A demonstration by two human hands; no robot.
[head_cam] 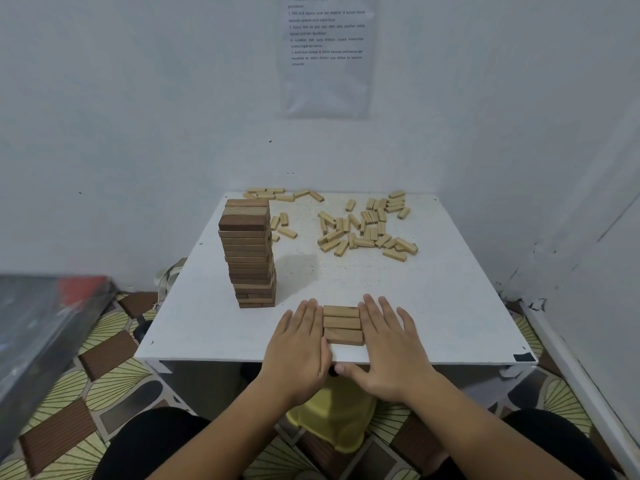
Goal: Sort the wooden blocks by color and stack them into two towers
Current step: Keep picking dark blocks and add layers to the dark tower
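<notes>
Step in hand: squaring up the base layer of the second tower. Three tan blocks point(343, 324) lie flat side by side at the near edge of the white table point(450, 306). Left hand point(299, 336) and right hand point(388, 336) are both flat with fingers straight, pressing the row's two ends; neither grasps anything. The first tower, of brown blocks point(250, 252), stands tall just far-left of the row and leans slightly, by the look of it. Loose pale blocks point(367, 226) are scattered far right, with a few more point(277, 195) at the far edge. The next move likely calls for reaching far right for three pale blocks and laying them crosswise on the row, keeping the left arm clear of the tall tower.
</notes>
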